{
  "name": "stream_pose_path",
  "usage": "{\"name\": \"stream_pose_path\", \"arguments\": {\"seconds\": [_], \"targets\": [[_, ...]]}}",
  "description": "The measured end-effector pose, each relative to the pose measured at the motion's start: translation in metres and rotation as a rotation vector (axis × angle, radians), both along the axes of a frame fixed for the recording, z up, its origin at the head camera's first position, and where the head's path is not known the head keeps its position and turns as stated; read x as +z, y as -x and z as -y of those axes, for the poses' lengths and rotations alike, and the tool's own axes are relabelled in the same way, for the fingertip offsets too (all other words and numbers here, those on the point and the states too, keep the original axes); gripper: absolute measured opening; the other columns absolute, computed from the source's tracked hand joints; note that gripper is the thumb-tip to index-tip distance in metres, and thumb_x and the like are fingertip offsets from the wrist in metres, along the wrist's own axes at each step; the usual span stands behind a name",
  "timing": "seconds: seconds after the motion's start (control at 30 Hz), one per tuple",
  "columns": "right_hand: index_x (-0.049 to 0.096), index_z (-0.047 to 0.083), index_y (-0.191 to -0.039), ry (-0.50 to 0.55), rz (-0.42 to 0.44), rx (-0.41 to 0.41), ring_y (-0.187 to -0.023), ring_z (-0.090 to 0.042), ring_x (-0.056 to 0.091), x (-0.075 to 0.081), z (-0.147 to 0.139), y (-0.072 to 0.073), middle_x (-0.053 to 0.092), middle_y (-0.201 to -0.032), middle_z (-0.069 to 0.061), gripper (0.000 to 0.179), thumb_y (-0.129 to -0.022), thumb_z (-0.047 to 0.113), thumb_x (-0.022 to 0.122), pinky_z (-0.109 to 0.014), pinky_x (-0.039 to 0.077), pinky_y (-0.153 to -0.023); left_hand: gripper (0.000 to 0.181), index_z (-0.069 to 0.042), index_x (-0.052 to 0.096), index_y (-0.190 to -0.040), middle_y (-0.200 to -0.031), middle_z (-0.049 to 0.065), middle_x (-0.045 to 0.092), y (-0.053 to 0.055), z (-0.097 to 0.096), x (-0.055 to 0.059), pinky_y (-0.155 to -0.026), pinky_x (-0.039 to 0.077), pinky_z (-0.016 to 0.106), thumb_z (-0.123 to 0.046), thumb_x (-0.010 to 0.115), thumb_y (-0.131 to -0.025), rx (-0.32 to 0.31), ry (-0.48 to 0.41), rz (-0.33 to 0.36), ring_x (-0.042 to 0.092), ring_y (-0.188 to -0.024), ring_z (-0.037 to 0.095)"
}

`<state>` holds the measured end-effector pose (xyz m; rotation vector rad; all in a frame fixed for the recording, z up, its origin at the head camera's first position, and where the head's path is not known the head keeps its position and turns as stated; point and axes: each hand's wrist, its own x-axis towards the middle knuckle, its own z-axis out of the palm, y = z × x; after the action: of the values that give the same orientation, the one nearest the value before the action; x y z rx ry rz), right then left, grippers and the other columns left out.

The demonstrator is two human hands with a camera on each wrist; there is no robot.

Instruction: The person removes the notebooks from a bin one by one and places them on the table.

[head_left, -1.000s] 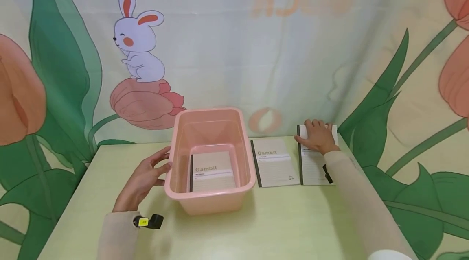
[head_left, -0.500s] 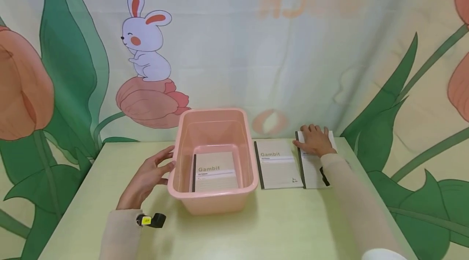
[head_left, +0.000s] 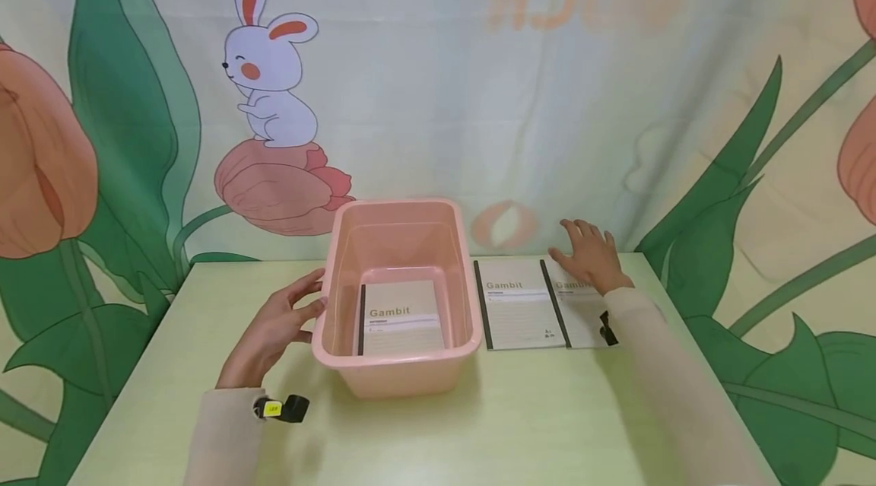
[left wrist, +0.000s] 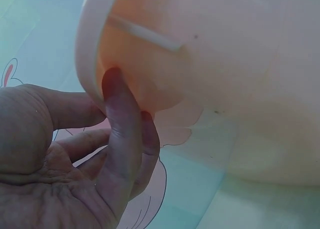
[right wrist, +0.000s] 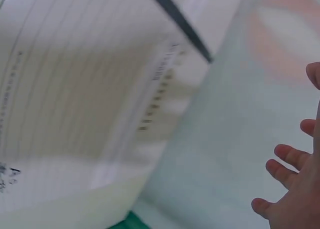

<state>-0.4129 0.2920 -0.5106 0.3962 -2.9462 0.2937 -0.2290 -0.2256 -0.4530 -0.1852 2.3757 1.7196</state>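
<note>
My left hand (head_left: pixel 277 328) holds the left rim of a pink plastic basin (head_left: pixel 397 361) in the head view; the left wrist view shows the curled fingers (left wrist: pixel 122 139) at the rim. Inside the basin, a notebook (head_left: pixel 402 303) marked Gambit lies flat. To the right of the basin, another Gambit notebook (head_left: pixel 522 315) lies on the table, side by side with a third notebook (head_left: pixel 580 322). Above the far end of that third one hovers my right hand (head_left: pixel 591 254), its fingers spread and holding nothing. My right hand and forearm partly cover this notebook.
A pale green table (head_left: pixel 520 417) carries the basin and notebooks. Close behind its far edge hangs a curtain (head_left: pixel 424 90) printed with a rabbit and tulips. Each sleeve has a black wrist camera (head_left: pixel 294 408).
The right notebook has moved left, up against the middle notebook. My right hand has lifted off it and spread its fingers. The left hand stays at the basin's rim.
</note>
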Motion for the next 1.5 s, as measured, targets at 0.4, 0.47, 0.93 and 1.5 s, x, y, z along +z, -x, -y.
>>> {"name": "stream_pose_path", "arguments": {"seconds": [0.4,0.47,0.93,1.5], "targets": [[0.038,0.021,-0.151,-0.028,-0.174,0.101,-0.142,-0.037,0.033,0.053,0.024,-0.032,0.032,-0.158,-0.012,0.067,-0.095,0.054,0.054,-0.068,0.022,-0.112,0.066,-0.025,0.023,-0.158,-0.159,0.017,0.028,0.001,-0.001,0.002,-0.075,0.061,0.039,-0.023,0.056,-0.1,0.006,0.004,-0.002,0.052,-0.127,0.042],[0.041,0.021,-0.149,-0.033,-0.222,0.126,-0.141,-0.037,0.035,0.063,0.029,-0.038,0.034,-0.157,-0.012,0.066,-0.094,0.054,0.055,-0.066,0.025,-0.112,0.066,-0.025,0.023,-0.157,-0.16,0.017,0.028,0.001,-0.001,0.002,-0.075,0.061,0.039,-0.023,0.056,-0.1,0.009,0.008,-0.003,0.052,-0.127,0.042],[0.038,0.022,-0.151,-0.057,-0.283,0.261,-0.142,-0.036,0.036,0.139,0.088,-0.075,0.032,-0.158,-0.011,0.067,-0.095,0.057,0.051,-0.063,0.025,-0.114,0.065,-0.025,0.023,-0.158,-0.159,0.017,0.029,-0.001,-0.002,0.003,-0.075,0.061,0.039,-0.022,0.054,-0.101,0.01,-0.004,0.005,0.052,-0.126,0.041],[0.026,0.026,-0.156,-0.094,-0.139,0.38,-0.144,-0.032,0.035,0.165,0.184,-0.088,0.027,-0.162,-0.006,0.071,-0.096,0.06,0.045,-0.056,0.031,-0.115,0.064,-0.026,0.024,-0.157,-0.159,0.017,0.028,0.0,-0.006,0.004,-0.076,0.061,0.038,-0.02,0.055,-0.101,0.022,-0.019,0.016,0.051,-0.128,0.041]]}}
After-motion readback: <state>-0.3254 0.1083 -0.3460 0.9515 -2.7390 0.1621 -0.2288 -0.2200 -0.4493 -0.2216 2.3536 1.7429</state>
